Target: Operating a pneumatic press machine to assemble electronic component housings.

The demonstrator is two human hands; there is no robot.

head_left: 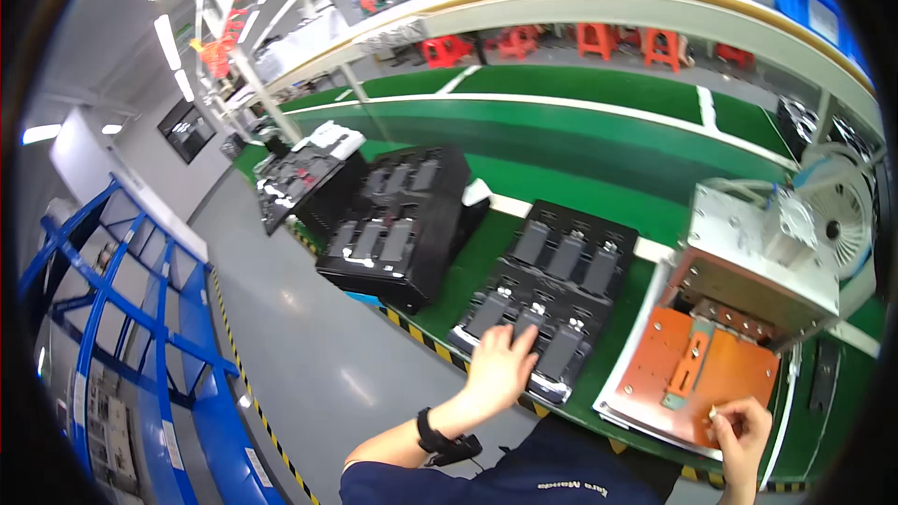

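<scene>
My left hand (499,367) reaches over the near row of a black tray (505,271). Its fingers are spread and rest at or just above a dark grey rectangular part (529,327) in the middle of that row; contact is hard to tell. Several like parts sit in two rows of the tray, with small shiny pieces at their upper ends. At the front right corner of an orange plate (741,374), my right hand (745,432) pinches a small pale piece (713,414), too small to name. A slotted orange-and-green fixture (687,369) lies on that plate.
A metal press head (767,252) stands behind the orange plate, with a white fan (834,224) beside it. Left of my tray is a stack of black trays (402,224), then another loaded stack (313,173). A blue rack (140,337) stands across the aisle at left.
</scene>
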